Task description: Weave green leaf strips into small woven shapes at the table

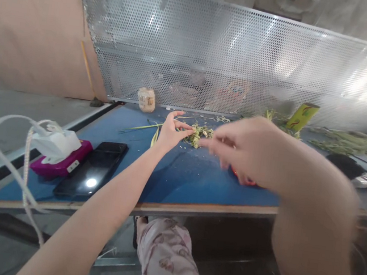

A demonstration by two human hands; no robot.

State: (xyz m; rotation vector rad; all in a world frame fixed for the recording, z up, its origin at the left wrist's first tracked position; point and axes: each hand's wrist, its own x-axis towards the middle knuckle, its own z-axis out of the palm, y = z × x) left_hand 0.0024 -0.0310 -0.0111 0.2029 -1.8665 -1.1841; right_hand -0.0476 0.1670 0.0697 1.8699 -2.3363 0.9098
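My left hand [172, 132] reaches over the blue tabletop with thumb and index finger pinched at the left side of a small clump of yellow-green plant sprigs [199, 135]. The other fingers of that hand are stretched out. Just right of the clump is my right hand [237, 142], smeared by motion, its fingertips close to the sprigs. Whether it grips anything is unclear. A red curved thing [248, 181], perhaps a handle, shows partly beneath the right hand. Long green stalks and leaves [155, 134] lie left of the clump.
A black phone [99, 162] and a magenta power block [61, 162] with a white plug [56, 143] and cables are at the left. A pale container [146, 99] stands by the perforated metal screen [182, 42]. A yellow-green box [303, 117] and more stalks [355, 144] are at the right.
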